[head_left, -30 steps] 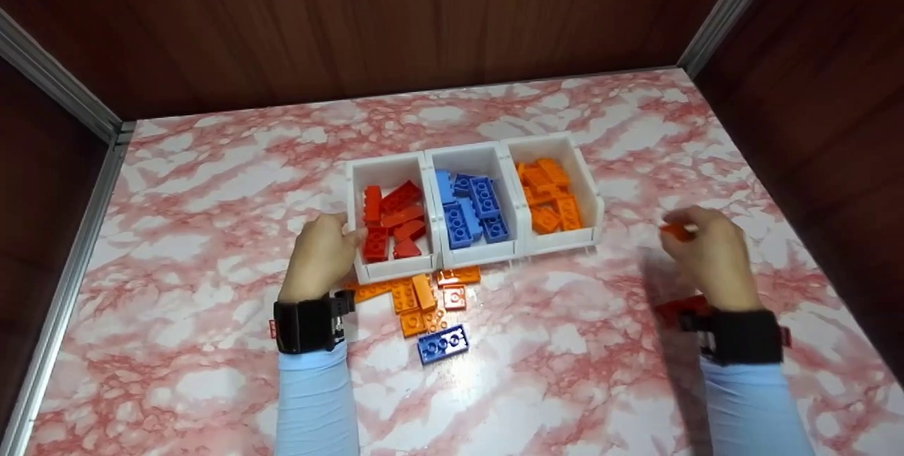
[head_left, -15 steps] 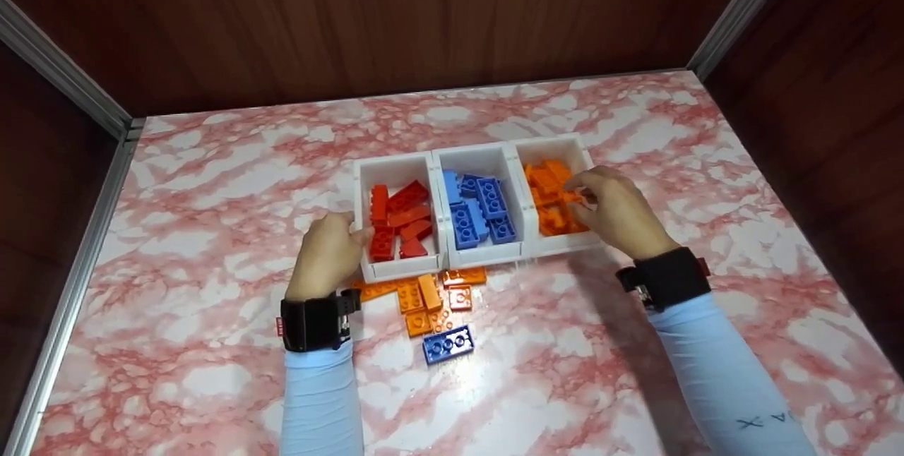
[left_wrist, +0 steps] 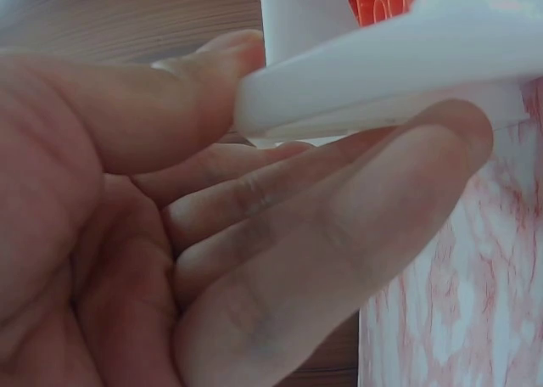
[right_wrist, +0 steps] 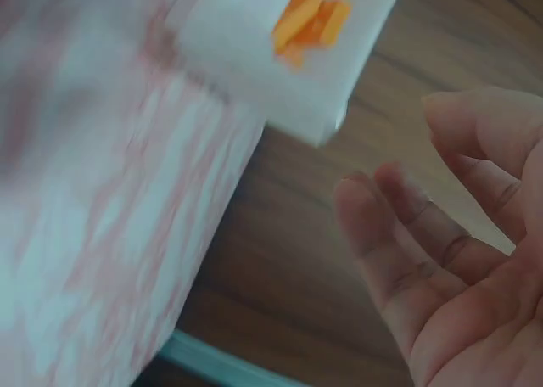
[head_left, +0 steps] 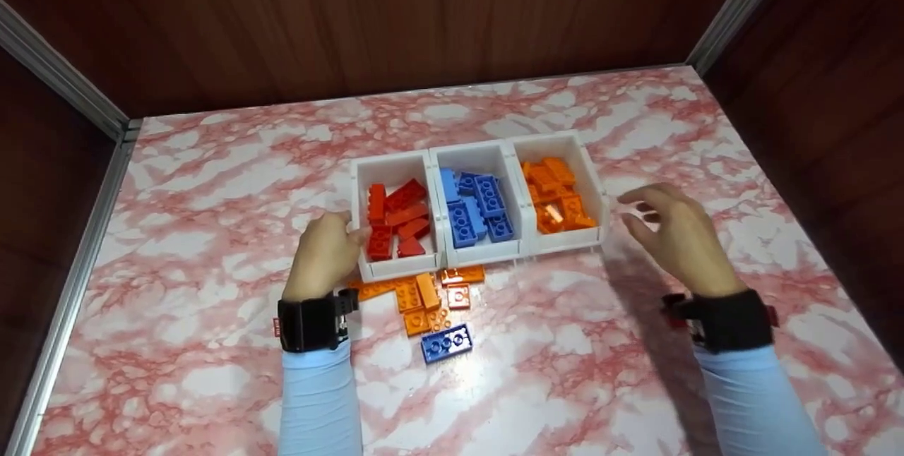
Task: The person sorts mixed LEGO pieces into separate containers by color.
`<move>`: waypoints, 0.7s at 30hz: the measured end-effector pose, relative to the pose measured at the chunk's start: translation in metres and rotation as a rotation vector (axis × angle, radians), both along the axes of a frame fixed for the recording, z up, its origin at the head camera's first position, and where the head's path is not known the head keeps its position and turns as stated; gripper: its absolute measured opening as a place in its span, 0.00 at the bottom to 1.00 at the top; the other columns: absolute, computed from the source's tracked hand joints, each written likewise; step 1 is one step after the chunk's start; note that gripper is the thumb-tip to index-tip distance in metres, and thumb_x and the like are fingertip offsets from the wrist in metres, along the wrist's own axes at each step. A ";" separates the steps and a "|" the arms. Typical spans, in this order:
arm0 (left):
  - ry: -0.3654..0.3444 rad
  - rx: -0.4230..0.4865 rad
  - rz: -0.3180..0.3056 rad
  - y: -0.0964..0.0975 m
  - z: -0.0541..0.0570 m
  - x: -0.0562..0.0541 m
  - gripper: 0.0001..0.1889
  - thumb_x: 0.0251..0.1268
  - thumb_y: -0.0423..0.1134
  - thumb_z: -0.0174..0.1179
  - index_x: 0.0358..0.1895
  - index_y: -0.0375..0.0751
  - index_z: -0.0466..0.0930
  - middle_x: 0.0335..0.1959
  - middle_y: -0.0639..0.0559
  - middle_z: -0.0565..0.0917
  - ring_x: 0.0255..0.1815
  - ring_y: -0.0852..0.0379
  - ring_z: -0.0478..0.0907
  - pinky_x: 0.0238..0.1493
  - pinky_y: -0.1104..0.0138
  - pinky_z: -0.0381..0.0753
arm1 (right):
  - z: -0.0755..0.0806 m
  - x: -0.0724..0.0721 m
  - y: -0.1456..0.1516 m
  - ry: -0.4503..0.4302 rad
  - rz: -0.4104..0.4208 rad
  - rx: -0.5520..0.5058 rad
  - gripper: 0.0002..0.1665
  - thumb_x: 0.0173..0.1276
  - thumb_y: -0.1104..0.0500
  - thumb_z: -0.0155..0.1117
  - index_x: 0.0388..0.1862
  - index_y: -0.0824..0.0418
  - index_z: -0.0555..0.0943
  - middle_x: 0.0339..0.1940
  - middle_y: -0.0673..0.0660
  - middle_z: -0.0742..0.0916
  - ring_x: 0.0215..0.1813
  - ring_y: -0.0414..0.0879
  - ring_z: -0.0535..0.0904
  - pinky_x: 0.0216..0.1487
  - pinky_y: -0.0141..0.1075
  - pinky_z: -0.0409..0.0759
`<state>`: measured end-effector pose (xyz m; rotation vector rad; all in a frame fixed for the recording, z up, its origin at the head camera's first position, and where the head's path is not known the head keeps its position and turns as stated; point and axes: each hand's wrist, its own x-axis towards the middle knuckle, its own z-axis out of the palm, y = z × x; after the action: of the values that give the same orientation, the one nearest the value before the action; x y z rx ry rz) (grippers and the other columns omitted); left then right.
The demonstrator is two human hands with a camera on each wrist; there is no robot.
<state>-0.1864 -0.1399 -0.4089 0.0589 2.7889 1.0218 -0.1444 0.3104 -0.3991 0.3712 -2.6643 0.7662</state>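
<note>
Three white bins stand joined in a row in the head view. Red bricks [head_left: 407,214] lie in the left bin [head_left: 399,273], blue bricks [head_left: 487,195] in the middle bin [head_left: 487,253] and orange bricks [head_left: 554,174] in the right bin [head_left: 567,239]. My left hand [head_left: 323,251] holds the left bin by its outer side; in the left wrist view its thumb and fingers pinch the bin's wall [left_wrist: 339,81]. Beside the right bin, my right hand [head_left: 674,237] hovers with relaxed, parted fingers [right_wrist: 365,209] and nothing between them.
Several loose orange bricks [head_left: 426,291] lie in front of the left and middle bins. A dark blue brick [head_left: 447,343] is nearer to me. Part of a red piece [head_left: 673,309] shows beside my right wrist. Dark wooden panels [head_left: 395,25] wall the marbled table [head_left: 212,371].
My right hand carried an orange brick from the right over to the right bin, let it go among the orange ones and drew back to the right. The left hand keeps its hold.
</note>
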 end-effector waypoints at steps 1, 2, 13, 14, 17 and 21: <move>-0.002 0.001 0.001 0.000 0.000 0.000 0.23 0.75 0.40 0.56 0.62 0.23 0.73 0.56 0.30 0.79 0.49 0.40 0.78 0.56 0.51 0.75 | 0.000 0.005 0.006 0.000 -0.014 0.016 0.13 0.62 0.70 0.69 0.47 0.64 0.84 0.45 0.60 0.84 0.42 0.55 0.83 0.42 0.46 0.82; -0.002 0.002 0.000 0.000 0.000 0.000 0.23 0.75 0.40 0.55 0.62 0.22 0.73 0.56 0.30 0.79 0.49 0.40 0.78 0.56 0.51 0.75 | -0.001 0.011 0.013 -0.004 -0.026 0.033 0.14 0.62 0.70 0.70 0.48 0.63 0.84 0.45 0.60 0.84 0.42 0.55 0.83 0.41 0.46 0.82; -0.013 0.005 0.000 0.001 0.000 -0.001 0.24 0.75 0.40 0.55 0.64 0.22 0.71 0.60 0.30 0.76 0.55 0.39 0.77 0.60 0.49 0.73 | -0.029 0.069 0.071 -0.379 -0.050 0.156 0.30 0.64 0.48 0.72 0.57 0.66 0.80 0.55 0.71 0.80 0.54 0.68 0.76 0.51 0.63 0.72; -0.015 0.006 -0.001 0.001 0.000 -0.002 0.25 0.75 0.40 0.55 0.64 0.22 0.71 0.61 0.30 0.76 0.57 0.38 0.76 0.61 0.49 0.72 | -0.031 0.073 0.073 -0.394 -0.038 0.163 0.32 0.62 0.47 0.74 0.58 0.65 0.80 0.55 0.70 0.80 0.54 0.68 0.76 0.51 0.63 0.72; -0.022 0.012 0.002 0.001 0.000 -0.002 0.25 0.75 0.40 0.55 0.65 0.22 0.69 0.64 0.30 0.73 0.61 0.38 0.74 0.63 0.49 0.71 | -0.038 0.082 0.077 -0.437 -0.021 0.185 0.36 0.57 0.45 0.77 0.60 0.61 0.80 0.55 0.67 0.80 0.55 0.65 0.76 0.51 0.62 0.73; 0.012 -0.003 0.000 0.000 -0.001 0.000 0.22 0.74 0.39 0.56 0.60 0.23 0.75 0.52 0.32 0.81 0.48 0.41 0.79 0.54 0.51 0.76 | -0.044 0.089 0.077 -0.440 -0.037 0.191 0.34 0.58 0.48 0.77 0.61 0.59 0.80 0.54 0.65 0.81 0.55 0.64 0.76 0.52 0.61 0.73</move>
<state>-0.1864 -0.1394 -0.4094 0.0650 2.8015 1.0208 -0.0555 0.3879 -0.4429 0.2182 -3.1605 0.6429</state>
